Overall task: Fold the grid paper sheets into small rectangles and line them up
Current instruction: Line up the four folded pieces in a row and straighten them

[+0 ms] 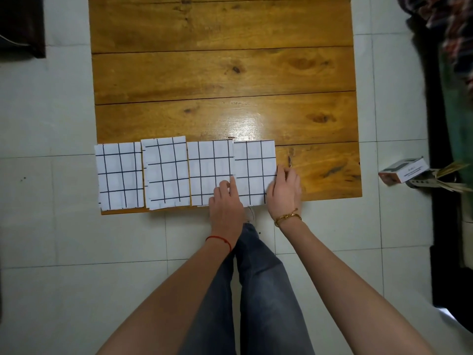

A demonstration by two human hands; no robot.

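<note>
We saw 4 folded grid rectangles lying in a row along the near edge of the wooden table [225, 73], each with its long axis running away from us. The 4th rectangle [254, 170], at the right end of the row, lay directly between our hands and touched the 3rd rectangle [208, 170] along its left edge. Our left hand [226, 201] rested flat over that seam near the lower corners, fingers extended and pressing, not clenched. Our right hand [284, 193] sat against the 4th rectangle's right edge, fingertips curled onto its margin, perhaps pinching it; we could not tell. Any squaring nudge would, we judged, go leftward or along that long axis. The 1st rectangle [119, 175] and 2nd rectangle [167, 172] lay well clear, and nothing obstructed. A small box [403, 171] sat on the tiled floor [51, 226], well apart.
</note>
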